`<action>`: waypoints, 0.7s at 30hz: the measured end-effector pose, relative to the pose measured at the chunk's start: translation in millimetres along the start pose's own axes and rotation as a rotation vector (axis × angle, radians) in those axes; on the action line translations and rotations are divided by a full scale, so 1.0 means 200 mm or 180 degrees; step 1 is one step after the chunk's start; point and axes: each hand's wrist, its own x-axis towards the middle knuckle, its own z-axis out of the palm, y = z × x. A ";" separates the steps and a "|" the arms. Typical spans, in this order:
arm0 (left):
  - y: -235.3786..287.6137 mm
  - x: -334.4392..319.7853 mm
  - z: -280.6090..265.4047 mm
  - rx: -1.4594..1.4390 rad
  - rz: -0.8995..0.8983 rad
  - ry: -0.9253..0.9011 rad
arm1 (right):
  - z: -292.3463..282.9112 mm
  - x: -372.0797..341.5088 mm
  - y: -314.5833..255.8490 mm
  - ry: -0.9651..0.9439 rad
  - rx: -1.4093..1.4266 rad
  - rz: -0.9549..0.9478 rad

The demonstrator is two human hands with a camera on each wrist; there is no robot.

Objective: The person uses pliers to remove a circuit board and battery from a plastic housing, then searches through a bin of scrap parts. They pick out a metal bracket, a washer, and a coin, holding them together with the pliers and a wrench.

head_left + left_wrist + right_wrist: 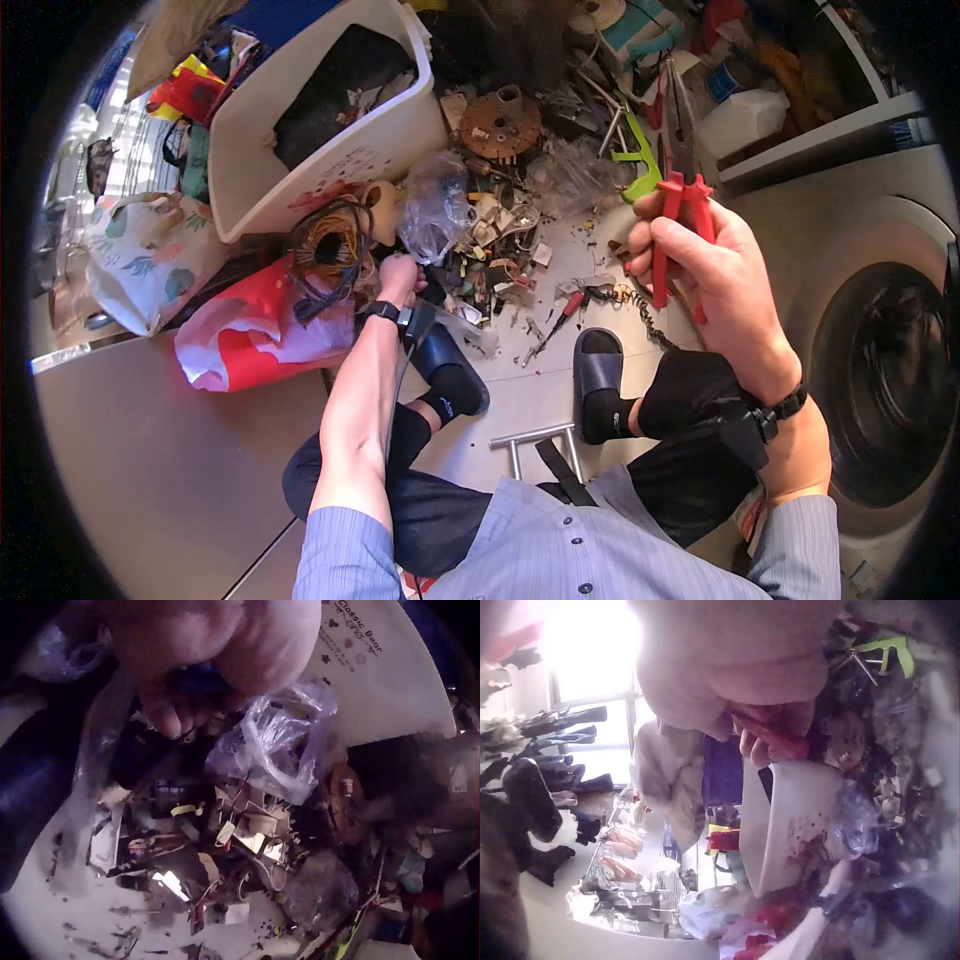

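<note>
My right hand (715, 255) is raised at the right in the head view, gripping long-nose pliers (684, 192) by their red handles. Their long metal nose points away from me. A red handle (776, 739) shows under the curled fingers in the right wrist view. Low at the pile of scrap parts (490, 260), my left hand (400, 278) reaches down with bent fingers. Beside it lies a crumpled clear plastic bag (435, 208), also a bag (281, 742) in the left wrist view. Whether the left fingers hold something I cannot tell.
A white plastic bin (335, 165) leans behind the pile, with a coil of wires (330, 245) and a red-and-white bag (260, 335) left of it. A red-handled screwdriver (565, 315) lies on the floor. A front-loading washing machine (880, 330) stands at the right.
</note>
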 end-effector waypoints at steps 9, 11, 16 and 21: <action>0.13 0.22 0.06 -0.0577 0.0530 0.0317 | -0.04 0.05 -0.09 0.0032 -0.0018 0.0016; 0.05 0.39 0.03 -0.1177 0.0428 -0.0028 | -0.05 0.07 -0.12 0.0033 0.0047 -0.0006; 0.13 0.13 0.05 -0.0575 0.0347 0.0501 | -0.05 0.13 -0.18 0.0145 -0.0234 -0.0453; 0.17 -0.11 -0.10 0.1269 0.1365 0.1194 | 0.00 0.14 -0.19 0.0072 -0.0424 -0.0729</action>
